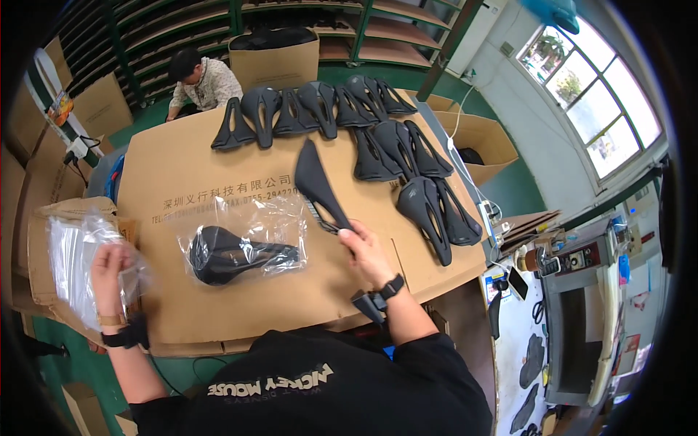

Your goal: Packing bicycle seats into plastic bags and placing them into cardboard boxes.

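On my left, my left hand (110, 267) has its fingers pinched on a clear plastic bag from the stack of bags (76, 261) beside the cardboard-covered table (182, 305). A bagged saddle (233, 253) lies mid-table, and my right hand (363, 251) grips a bare black bicycle saddle (318, 185) by its narrow end. Behind, loose saddles (378, 123) spread rightward toward cardboard boxes (476, 138), green floor (520, 185) and window (592, 94).

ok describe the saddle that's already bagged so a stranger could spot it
On the big cardboard-covered table, look near the front edge, between the person's two hands. A black bicycle saddle lies there on its side. It alone is wrapped in a clear plastic bag; the others farther back are bare.
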